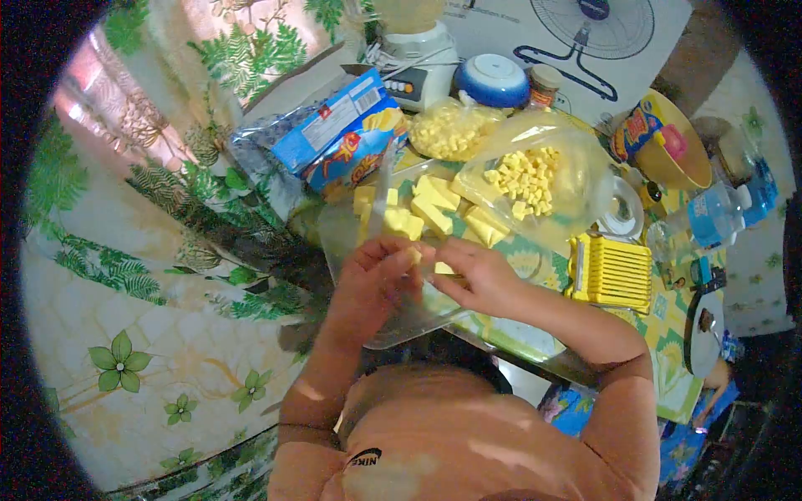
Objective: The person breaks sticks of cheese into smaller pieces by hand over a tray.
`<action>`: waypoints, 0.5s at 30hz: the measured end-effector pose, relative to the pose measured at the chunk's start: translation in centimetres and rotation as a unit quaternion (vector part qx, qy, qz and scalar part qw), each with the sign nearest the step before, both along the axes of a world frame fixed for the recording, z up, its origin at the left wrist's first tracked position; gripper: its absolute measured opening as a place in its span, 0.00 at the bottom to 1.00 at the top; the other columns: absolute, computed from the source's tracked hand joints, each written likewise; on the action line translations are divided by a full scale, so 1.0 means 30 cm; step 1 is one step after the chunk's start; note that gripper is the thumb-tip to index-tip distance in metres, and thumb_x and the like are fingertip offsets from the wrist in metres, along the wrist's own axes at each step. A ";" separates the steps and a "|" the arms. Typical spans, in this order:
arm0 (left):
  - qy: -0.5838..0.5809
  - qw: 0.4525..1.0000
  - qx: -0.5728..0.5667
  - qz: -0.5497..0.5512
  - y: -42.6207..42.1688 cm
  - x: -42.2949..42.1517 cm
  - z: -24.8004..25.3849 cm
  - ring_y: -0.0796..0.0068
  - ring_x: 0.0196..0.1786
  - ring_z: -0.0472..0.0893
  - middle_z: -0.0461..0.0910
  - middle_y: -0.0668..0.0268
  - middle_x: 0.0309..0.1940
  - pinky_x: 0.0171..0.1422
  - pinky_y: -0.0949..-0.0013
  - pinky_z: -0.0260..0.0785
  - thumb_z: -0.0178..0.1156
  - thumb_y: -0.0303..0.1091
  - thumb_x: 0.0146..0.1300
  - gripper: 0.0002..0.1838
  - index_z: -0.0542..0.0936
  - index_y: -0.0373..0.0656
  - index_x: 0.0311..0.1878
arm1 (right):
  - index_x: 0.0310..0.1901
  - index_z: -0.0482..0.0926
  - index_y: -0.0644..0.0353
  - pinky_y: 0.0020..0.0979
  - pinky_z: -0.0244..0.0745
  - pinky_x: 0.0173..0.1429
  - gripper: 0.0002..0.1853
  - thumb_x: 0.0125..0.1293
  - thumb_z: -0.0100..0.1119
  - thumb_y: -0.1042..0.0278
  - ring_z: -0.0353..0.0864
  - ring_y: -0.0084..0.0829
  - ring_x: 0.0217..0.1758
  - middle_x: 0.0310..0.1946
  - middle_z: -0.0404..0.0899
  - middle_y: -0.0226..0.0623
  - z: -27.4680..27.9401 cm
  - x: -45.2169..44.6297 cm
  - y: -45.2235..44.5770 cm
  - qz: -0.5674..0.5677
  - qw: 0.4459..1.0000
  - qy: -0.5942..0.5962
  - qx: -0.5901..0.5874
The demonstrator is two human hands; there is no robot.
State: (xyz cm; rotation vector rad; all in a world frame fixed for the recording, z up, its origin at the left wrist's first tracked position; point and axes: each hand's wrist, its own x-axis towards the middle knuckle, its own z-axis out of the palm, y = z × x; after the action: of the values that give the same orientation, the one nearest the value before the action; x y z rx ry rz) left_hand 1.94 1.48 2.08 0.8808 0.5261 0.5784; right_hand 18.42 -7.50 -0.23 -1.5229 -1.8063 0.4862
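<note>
My left hand [380, 280] is closed at the near edge of a clear cutting board [388, 336], its fingers pinching a small yellow piece [414, 255]. Close beside it, fingertips nearly touching, my right hand [472, 274] is also closed; what its fingers hold, if anything, is hidden. Just beyond both hands lie several pale yellow blocks and slabs [433, 204]. An open clear plastic bag [576, 188] with small yellow cubes [525, 179] is to their right. Behind them sits a filled bag of yellow cubes [451, 129].
A blue box [334, 125] stands back left, near a blender base [422, 63] and blue bowl [493, 80]. To the right are a yellow slotted slicer [612, 271], a white lid [620, 209], a tub [681, 138] and a bottle [706, 219]. A floral curtain [159, 334] hangs left.
</note>
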 end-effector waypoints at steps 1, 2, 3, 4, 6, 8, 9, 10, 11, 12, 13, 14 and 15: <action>-0.001 1.000 0.023 -0.017 0.010 0.014 0.017 0.78 0.25 0.77 0.80 0.63 0.32 0.31 0.73 0.72 0.58 0.30 0.59 0.08 0.76 0.39 0.40 | 0.44 0.74 0.55 0.41 0.72 0.43 0.12 0.58 0.55 0.66 0.75 0.46 0.39 0.34 0.73 0.42 -0.001 0.000 0.000 0.003 1.000 -0.010 0.020; -0.002 0.998 0.045 -0.032 0.026 0.028 0.034 0.78 0.25 0.77 0.80 0.64 0.32 0.31 0.74 0.71 0.59 0.31 0.59 0.08 0.77 0.39 0.40 | 0.44 0.74 0.55 0.41 0.72 0.43 0.12 0.57 0.55 0.66 0.75 0.45 0.39 0.34 0.73 0.42 -0.003 0.001 0.002 0.007 0.999 -0.014 0.037; -0.004 0.997 0.068 -0.047 0.039 0.046 0.049 0.79 0.26 0.76 0.80 0.64 0.32 0.31 0.74 0.70 0.59 0.31 0.58 0.08 0.77 0.39 0.39 | 0.44 0.74 0.55 0.41 0.72 0.43 0.12 0.57 0.55 0.66 0.75 0.45 0.39 0.34 0.73 0.41 -0.007 0.001 0.003 0.011 0.998 -0.018 0.053; 0.023 0.990 0.122 -0.062 0.051 0.071 0.066 0.79 0.26 0.76 0.80 0.65 0.31 0.31 0.74 0.70 0.59 0.31 0.58 0.08 0.77 0.39 0.39 | 0.44 0.74 0.55 0.41 0.72 0.43 0.12 0.57 0.55 0.66 0.75 0.45 0.39 0.34 0.73 0.41 -0.011 0.002 0.003 0.016 0.997 -0.022 0.071; 0.077 0.966 0.231 -0.092 0.077 0.126 0.094 0.80 0.27 0.76 0.80 0.66 0.30 0.31 0.74 0.69 0.60 0.32 0.58 0.08 0.77 0.38 0.38 | 0.44 0.74 0.56 0.41 0.72 0.43 0.12 0.57 0.55 0.66 0.75 0.45 0.39 0.37 0.74 0.42 -0.015 0.004 -0.002 0.017 0.998 -0.037 0.054; 0.078 0.907 0.413 -0.023 0.062 0.219 0.088 0.75 0.27 0.78 0.80 0.64 0.29 0.31 0.71 0.70 0.60 0.32 0.56 0.09 0.77 0.37 0.37 | 0.44 0.74 0.56 0.42 0.72 0.43 0.13 0.57 0.55 0.66 0.76 0.45 0.40 0.38 0.74 0.42 -0.013 0.005 -0.008 0.017 0.998 -0.049 0.047; 0.078 0.863 0.498 0.011 0.053 0.268 0.088 0.73 0.27 0.78 0.81 0.62 0.29 0.31 0.69 0.70 0.60 0.33 0.56 0.10 0.77 0.37 0.37 | 0.44 0.74 0.57 0.42 0.72 0.44 0.13 0.57 0.55 0.66 0.76 0.45 0.40 0.39 0.75 0.42 -0.008 0.004 -0.012 0.016 0.997 -0.053 0.048; 0.101 0.828 0.551 -0.017 0.053 0.310 0.102 0.70 0.27 0.79 0.80 0.61 0.29 0.32 0.68 0.71 0.59 0.34 0.57 0.10 0.77 0.37 0.38 | 0.44 0.74 0.57 0.42 0.72 0.44 0.13 0.57 0.55 0.66 0.76 0.45 0.40 0.39 0.75 0.42 -0.005 0.004 -0.015 0.015 0.997 -0.058 0.049; 0.123 0.788 0.601 -0.045 0.054 0.351 0.125 0.68 0.28 0.79 0.80 0.61 0.29 0.33 0.67 0.71 0.58 0.35 0.58 0.11 0.78 0.38 0.39 | 0.44 0.74 0.58 0.42 0.73 0.44 0.13 0.57 0.55 0.66 0.76 0.45 0.41 0.40 0.75 0.42 -0.005 0.005 -0.016 0.016 0.997 -0.057 0.044; 0.144 0.745 0.648 -0.072 0.056 0.390 0.139 0.66 0.29 0.80 0.80 0.60 0.30 0.34 0.65 0.72 0.57 0.35 0.59 0.11 0.78 0.39 0.40 | 0.44 0.74 0.58 0.42 0.73 0.44 0.13 0.57 0.55 0.66 0.76 0.45 0.41 0.40 0.75 0.43 -0.007 0.006 -0.016 0.017 0.997 -0.057 0.038; 0.153 0.698 0.696 -0.067 0.061 0.431 0.136 0.63 0.30 0.80 0.79 0.58 0.30 0.35 0.64 0.72 0.56 0.36 0.58 0.12 0.78 0.39 0.40 | 0.44 0.74 0.58 0.42 0.73 0.45 0.14 0.57 0.55 0.66 0.76 0.46 0.41 0.40 0.75 0.43 -0.010 0.006 -0.016 0.018 0.998 -0.057 0.033; 0.162 0.649 0.741 -0.062 0.067 0.470 0.124 0.59 0.31 0.79 0.79 0.57 0.30 0.37 0.62 0.72 0.56 0.37 0.58 0.12 0.79 0.39 0.40 | 0.44 0.75 0.58 0.41 0.73 0.42 0.14 0.57 0.57 0.65 0.77 0.45 0.38 0.38 0.76 0.44 -0.019 0.005 -0.012 0.012 0.997 -0.045 0.056; 0.170 0.596 0.782 -0.057 0.075 0.497 0.118 0.56 0.32 0.79 0.78 0.56 0.30 0.38 0.61 0.72 0.56 0.38 0.58 0.13 0.79 0.39 0.40 | 0.45 0.76 0.58 0.39 0.73 0.40 0.15 0.56 0.59 0.64 0.77 0.44 0.36 0.36 0.76 0.46 -0.030 0.005 -0.004 0.007 0.996 -0.034 0.080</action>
State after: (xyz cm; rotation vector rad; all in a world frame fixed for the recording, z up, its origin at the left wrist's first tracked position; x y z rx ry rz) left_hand 16.86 3.72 5.61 2.7637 0.1498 0.6879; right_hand 18.55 -7.61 -1.14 -1.4327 -1.8620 0.2923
